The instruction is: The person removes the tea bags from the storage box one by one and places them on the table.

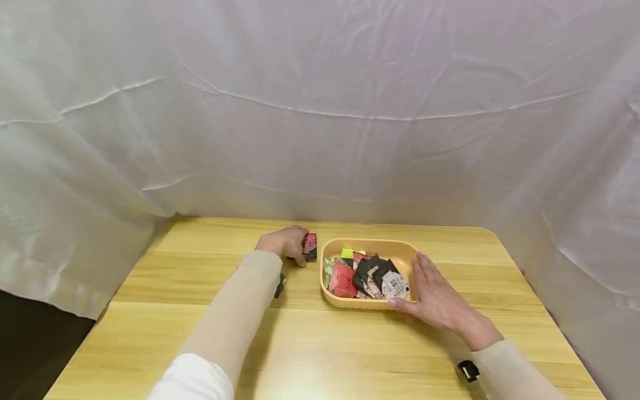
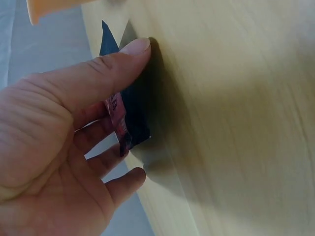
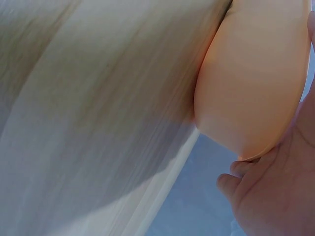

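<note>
Toward the back of the table, my left hand (image 1: pixel 286 244) pinches a small flat packet, pink and black (image 1: pixel 310 243), between thumb and fingers. In the left wrist view the thumb lies across the dark packet (image 2: pixel 135 110), and the other fingers are behind its pink side, close to the wooden surface. My right hand (image 1: pixel 440 297) rests on the right end of a yellow-orange tray (image 1: pixel 345 303), fingers along the rim and thumb at the near corner. The right wrist view shows the palm against the tray's outer wall (image 3: pixel 251 73).
Inside the tray lie several packets: a red one (image 1: pixel 342 280), black ones (image 1: pixel 367 269), a white-labelled one (image 1: pixel 394 284) and a green one (image 1: pixel 328 270). Pale cloth (image 1: pixel 320 139) hangs behind and beside the wooden table (image 1: pixel 325 350). Small black devices sit under both wrists.
</note>
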Motion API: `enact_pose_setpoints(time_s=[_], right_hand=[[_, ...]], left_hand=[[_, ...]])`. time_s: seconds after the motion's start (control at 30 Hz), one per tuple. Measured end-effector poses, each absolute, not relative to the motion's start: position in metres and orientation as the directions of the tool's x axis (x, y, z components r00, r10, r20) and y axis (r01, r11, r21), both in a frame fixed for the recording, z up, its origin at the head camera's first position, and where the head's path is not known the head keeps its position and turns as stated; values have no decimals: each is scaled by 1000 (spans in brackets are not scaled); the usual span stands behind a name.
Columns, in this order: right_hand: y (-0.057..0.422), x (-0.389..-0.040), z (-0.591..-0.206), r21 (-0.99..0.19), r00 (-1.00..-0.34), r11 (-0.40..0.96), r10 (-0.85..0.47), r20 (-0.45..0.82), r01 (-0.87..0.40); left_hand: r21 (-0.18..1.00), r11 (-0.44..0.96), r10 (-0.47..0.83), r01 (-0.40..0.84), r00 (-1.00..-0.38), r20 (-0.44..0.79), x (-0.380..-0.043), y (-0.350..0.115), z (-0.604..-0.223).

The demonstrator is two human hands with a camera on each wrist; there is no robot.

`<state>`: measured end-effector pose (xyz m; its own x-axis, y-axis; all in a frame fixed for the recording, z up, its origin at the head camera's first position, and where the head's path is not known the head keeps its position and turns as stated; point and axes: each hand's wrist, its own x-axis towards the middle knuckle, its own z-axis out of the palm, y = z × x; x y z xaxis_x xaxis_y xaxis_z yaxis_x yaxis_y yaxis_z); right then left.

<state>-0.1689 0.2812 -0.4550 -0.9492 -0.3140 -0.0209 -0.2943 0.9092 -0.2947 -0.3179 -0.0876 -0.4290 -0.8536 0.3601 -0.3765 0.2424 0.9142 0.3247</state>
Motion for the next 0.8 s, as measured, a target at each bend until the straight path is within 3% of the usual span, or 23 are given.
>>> enact_pose_setpoints(time_s=[0.8], right_hand=[[282,-164,-454,-292,-949,910,-313,-21,-294]], left_hand=[[249,943,303,222,-883,-360,-310,-78,-423]])
